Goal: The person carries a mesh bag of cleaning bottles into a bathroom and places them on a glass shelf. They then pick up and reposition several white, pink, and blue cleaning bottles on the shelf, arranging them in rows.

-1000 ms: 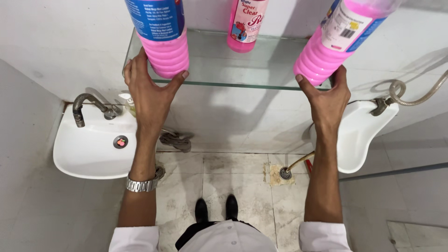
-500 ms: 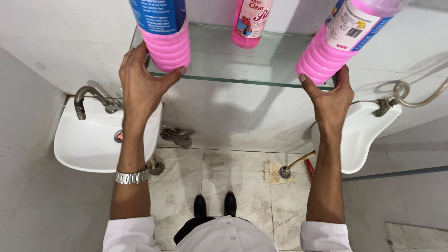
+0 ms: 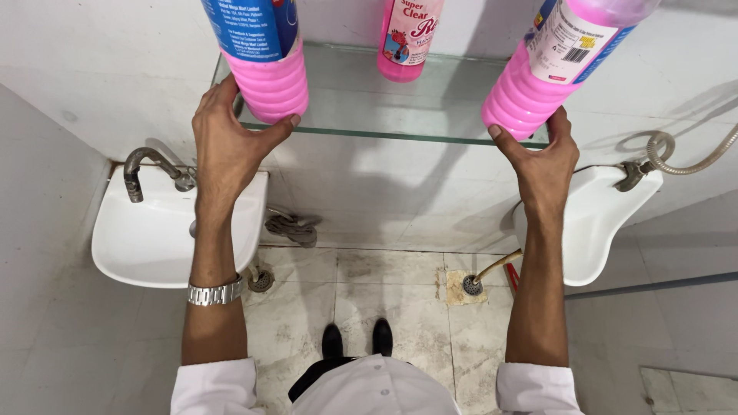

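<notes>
Left hand point(image 3: 227, 146) gripping base of left bottle point(image 3: 265, 65), right hand point(image 3: 542, 161) gripping right bottle point(image 3: 538, 84), both seemingly on glass shelf point(image 3: 384, 115) beside middle bottle point(image 3: 403, 42), above sink point(image 3: 150, 238).

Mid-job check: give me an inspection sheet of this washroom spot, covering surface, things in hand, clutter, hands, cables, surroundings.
Surface: glass shelf on the wall, see-through, bearing three bottles.
Things in hand: left pink bottle with blue label and right pink bottle, tilted, both at the shelf's front edge.
Clutter: small pink bottle at the back of the shelf; grey rag on the floor by the wall.
Hands: left hand grips the left bottle's base; right hand grips the right bottle's base.
Cables: metal hose looping on the right wall.
Surroundings: white basin with tap; floor drain; stained floor tiles.
</notes>
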